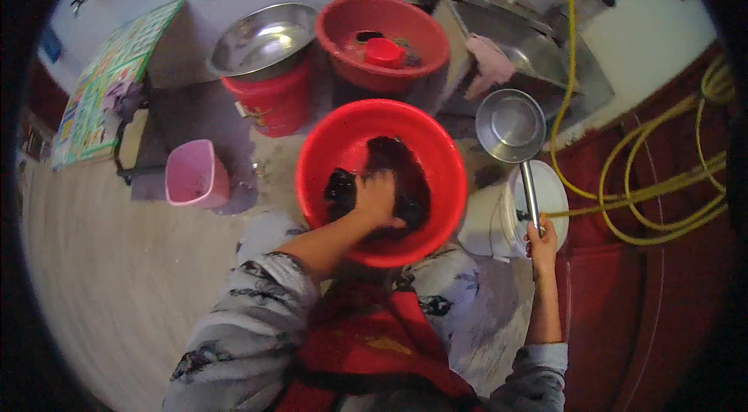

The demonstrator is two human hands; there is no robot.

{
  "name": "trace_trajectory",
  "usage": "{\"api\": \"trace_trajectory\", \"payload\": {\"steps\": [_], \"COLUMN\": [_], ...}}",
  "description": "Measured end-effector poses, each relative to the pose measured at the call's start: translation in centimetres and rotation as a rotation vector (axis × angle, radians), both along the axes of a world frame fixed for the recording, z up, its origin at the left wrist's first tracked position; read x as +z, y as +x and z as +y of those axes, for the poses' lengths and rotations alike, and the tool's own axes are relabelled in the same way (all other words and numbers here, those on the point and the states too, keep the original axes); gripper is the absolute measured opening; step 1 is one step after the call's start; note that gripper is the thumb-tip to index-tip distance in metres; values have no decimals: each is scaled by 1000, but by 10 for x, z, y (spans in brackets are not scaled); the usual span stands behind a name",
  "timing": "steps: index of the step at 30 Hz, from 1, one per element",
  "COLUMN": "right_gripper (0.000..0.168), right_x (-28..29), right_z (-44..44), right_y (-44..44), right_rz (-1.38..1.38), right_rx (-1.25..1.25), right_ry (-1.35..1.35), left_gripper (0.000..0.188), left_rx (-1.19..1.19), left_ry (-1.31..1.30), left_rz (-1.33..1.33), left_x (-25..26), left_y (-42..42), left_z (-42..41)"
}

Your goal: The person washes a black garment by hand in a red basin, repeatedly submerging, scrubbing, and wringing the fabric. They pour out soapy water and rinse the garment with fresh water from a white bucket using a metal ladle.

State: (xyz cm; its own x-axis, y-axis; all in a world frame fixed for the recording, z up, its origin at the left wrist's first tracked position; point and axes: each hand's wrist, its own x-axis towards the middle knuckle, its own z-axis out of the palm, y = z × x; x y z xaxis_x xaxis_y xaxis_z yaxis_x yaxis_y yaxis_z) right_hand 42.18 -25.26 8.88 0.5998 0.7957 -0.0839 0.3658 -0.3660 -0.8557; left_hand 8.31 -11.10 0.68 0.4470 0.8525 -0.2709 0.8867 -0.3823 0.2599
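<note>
Before me a bright red plastic basin [450, 178] holds dark wet cloth [403, 164]. My left hand [377, 197] reaches into it, its palm over the cloth and its thumb spread from the fingers; the fingertips are partly lost against the dark fabric. On the right, my right hand [542, 239] grips the handle of a metal water dipper [511, 124]. The dipper's bowl points away from me, beyond the rim of a white plastic bucket [488, 231], and the handle passes over the bucket's mouth.
Behind the basin stand a darker red basin [327, 38] with a red container [384, 53] inside, and a steel bowl [263, 41] on a red bucket [274, 99]. A pink bin [216, 181] is left. A sink [520, 44] and yellow hose [608, 202] lie right.
</note>
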Motion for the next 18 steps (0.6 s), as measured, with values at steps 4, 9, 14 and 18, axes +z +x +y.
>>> {"api": "trace_trajectory", "payload": {"steps": [4,9,14,18], "right_gripper": [18,26,34,32], "right_x": [1,-22,-16,-27], "right_z": [-45,-96,-86,-57], "right_y": [43,115,122,135], "right_rz": [-43,-245,-831,-963], "right_rx": [-149,-274,-136,-2], "right_ry": [-25,-311,-690,-908], "left_gripper": [109,85,74,72], "left_rx": [58,-85,-343,-633], "left_ry": [76,198,254,267], "left_rz": [-67,-215,-172,-208], "left_x": [-15,-22,-10,-17], "left_y": [6,8,-2,-17], "left_z": [-1,5,20,38]}}
